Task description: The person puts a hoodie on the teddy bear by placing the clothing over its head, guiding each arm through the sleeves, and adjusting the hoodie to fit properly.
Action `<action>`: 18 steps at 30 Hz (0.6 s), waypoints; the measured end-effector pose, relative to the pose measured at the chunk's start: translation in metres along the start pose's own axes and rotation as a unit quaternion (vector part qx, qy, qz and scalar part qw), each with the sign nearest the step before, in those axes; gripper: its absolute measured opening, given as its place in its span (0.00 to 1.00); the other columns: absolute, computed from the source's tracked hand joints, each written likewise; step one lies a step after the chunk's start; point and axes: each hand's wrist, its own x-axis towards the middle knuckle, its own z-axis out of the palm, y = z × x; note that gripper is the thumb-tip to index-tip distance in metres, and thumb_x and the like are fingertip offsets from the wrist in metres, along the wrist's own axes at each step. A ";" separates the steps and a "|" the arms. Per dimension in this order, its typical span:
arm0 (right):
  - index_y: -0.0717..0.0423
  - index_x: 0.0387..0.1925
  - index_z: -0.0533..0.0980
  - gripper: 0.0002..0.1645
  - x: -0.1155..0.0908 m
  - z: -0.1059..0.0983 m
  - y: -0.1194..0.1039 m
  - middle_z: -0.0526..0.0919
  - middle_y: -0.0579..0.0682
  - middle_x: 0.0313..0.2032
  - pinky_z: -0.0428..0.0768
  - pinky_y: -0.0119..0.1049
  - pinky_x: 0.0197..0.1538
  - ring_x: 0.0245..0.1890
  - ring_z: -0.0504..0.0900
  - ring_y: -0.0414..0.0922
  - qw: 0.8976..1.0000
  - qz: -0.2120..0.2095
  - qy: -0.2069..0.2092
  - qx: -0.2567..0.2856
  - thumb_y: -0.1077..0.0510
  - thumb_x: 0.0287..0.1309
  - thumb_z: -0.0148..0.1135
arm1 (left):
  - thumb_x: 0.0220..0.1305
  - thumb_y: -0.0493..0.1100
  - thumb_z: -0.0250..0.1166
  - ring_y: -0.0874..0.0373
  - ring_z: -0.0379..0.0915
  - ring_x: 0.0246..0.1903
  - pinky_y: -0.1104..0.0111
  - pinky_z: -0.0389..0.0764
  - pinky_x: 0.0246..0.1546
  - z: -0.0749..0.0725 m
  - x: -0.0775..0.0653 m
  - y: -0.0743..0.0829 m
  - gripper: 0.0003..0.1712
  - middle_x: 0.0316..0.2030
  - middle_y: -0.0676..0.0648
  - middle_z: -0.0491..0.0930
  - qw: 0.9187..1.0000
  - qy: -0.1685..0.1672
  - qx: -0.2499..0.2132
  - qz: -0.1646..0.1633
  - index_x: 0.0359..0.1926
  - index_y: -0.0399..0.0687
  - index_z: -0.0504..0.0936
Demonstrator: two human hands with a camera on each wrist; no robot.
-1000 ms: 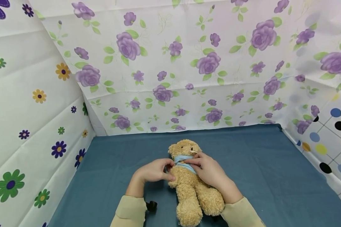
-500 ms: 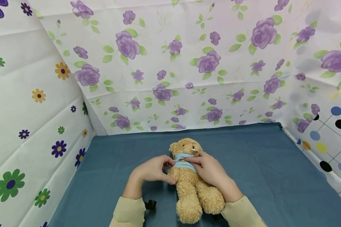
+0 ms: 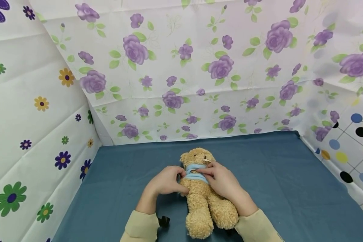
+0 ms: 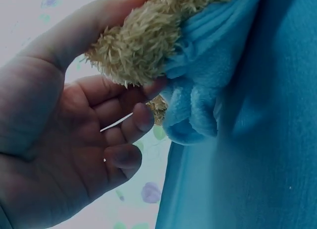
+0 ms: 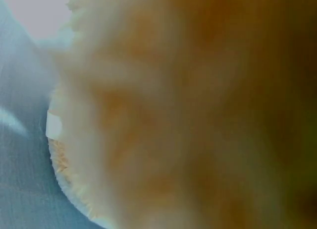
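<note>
A tan plush teddy bear (image 3: 198, 205) in a light blue shirt (image 3: 196, 176) lies on its back on the dark blue cloth, head away from me. My left hand (image 3: 167, 183) grips its arm from the left. In the left wrist view, the thumb lies along the furry arm (image 4: 138, 45) and a fingertip reaches the blue sleeve (image 4: 190, 110). My right hand (image 3: 224, 181) lies across the bear's other side, thumb and index finger pinching the shirt front. Its remaining fingers are partly hidden. Blurred tan fur (image 5: 148, 115) fills most of the right wrist view.
Dark blue cloth (image 3: 133, 174) covers the table. A rose-patterned sheet (image 3: 169, 84) hangs behind it, with a flowered sheet (image 3: 42, 134) on the left and a dotted one (image 3: 357, 151) on the right. A small black object (image 3: 164, 221) sits by the left cuff.
My left hand loosens slightly from the bear's side, then moves back to the right, its thumb further over the arm. My right hand stays nearly still on the shirt.
</note>
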 end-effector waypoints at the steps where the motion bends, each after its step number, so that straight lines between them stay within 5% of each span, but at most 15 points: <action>1: 0.39 0.61 0.87 0.19 0.000 0.000 0.001 0.78 0.42 0.43 0.72 0.39 0.33 0.30 0.71 0.40 1.000 0.001 0.002 0.000 0.59 0.76 0.65 | 0.57 0.42 0.79 0.61 0.50 0.18 0.66 0.59 0.26 0.000 0.000 0.000 0.22 0.21 0.53 0.57 1.000 0.005 -0.003 -0.005 0.30 0.41 0.70; 5: 0.37 0.60 0.87 0.17 0.000 0.000 0.002 0.78 0.41 0.42 0.72 0.38 0.32 0.28 0.70 0.39 1.000 0.000 0.008 0.003 0.57 0.77 0.65 | 0.57 0.42 0.80 0.62 0.55 0.16 0.66 0.63 0.24 0.001 -0.001 0.004 0.16 0.20 0.51 0.64 0.999 0.022 -0.018 -0.022 0.31 0.49 0.77; 18: 0.33 0.60 0.87 0.32 0.001 0.003 0.003 0.86 0.43 0.53 0.66 0.33 0.24 0.31 0.77 0.39 0.997 -0.066 0.029 -0.023 0.72 0.67 0.68 | 0.61 0.36 0.78 0.61 0.56 0.19 0.66 0.63 0.26 0.008 0.003 0.013 0.22 0.23 0.53 0.64 0.995 0.097 0.018 -0.010 0.23 0.49 0.71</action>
